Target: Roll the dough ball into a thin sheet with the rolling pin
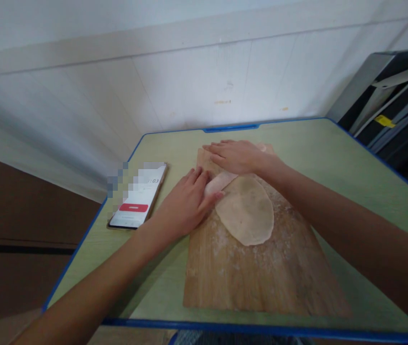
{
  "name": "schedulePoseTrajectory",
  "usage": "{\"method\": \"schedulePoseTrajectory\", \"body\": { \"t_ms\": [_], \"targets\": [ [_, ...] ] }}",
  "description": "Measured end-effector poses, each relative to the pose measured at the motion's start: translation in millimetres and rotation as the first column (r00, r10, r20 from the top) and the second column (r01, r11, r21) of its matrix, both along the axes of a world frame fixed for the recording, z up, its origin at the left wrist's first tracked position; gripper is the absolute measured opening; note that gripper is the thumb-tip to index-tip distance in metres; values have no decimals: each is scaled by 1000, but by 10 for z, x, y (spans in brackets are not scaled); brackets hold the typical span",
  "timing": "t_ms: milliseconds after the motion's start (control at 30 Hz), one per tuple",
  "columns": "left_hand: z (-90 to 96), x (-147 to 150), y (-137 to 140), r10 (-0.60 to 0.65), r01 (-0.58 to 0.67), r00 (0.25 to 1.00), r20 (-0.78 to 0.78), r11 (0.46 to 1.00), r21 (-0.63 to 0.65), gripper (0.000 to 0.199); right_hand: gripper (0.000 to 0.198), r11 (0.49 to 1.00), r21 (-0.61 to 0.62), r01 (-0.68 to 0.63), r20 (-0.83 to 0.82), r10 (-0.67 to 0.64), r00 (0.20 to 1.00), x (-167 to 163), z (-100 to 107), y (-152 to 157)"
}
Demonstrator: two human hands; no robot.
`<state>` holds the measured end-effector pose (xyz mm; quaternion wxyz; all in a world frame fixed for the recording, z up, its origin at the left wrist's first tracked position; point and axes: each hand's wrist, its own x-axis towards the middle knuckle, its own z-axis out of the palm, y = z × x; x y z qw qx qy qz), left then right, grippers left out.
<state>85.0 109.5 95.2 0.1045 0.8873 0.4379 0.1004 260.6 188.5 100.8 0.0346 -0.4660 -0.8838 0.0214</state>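
Far left: brown panel [20, 211], low beside the table. Green table top [333, 148] with blue edging, pale wall [189, 86] behind it. Phone [142, 191] lies face up near the table's left edge, screen lit, red button low on it, part of it pixelated.

My left hand [186, 203] is palm down on the near-left end of the rolling pin [221, 182], fingers stretched forward, thumb out to the side, not wrapped round it. Pin lies aslant on the wooden board [240, 282], at the far-left edge of the dough sheet [249, 211]. Dough is rolled thin, a rough oval, flat on the far half of the board. White powder [221, 244] is dusted around it.

My right hand [238, 157] lies flat over the far end of the pin, fingers extended to the left, nothing clenched. Can't tell how the palm bears on the pin; underside hidden. Right forearm crosses the board's right edge.

Far right: dark metal frame [355, 91] beside the table, yellow tag [384, 120] on it.
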Motion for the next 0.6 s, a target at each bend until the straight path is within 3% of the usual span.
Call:
{"method": "schedulePoseTrajectory", "body": {
  "t_ms": [133, 267, 400, 600],
  "targets": [
    [0, 61, -183, 4, -5, 999, -45, 1000, -23, 74, 54, 999, 13, -48, 0, 48, 999, 113, -21, -146],
    [5, 53, -15, -30, 30, 999, 23, 1000, -1, 56, 56, 1000, -13, -9, 5, 10, 1000, 32, 0, -28],
    [7, -15, 125, -1, 1, 1000, -14, 1000, 1, 45, 55, 999, -28, 26, -3, -26, 1000, -93, 25, 107],
    [-44, 93, -201, 45, -41, 996, -82, 998, 51, 77, 55, 999, 48, -10, -34, 12, 999, 99, -37, -174]
  ]
}}
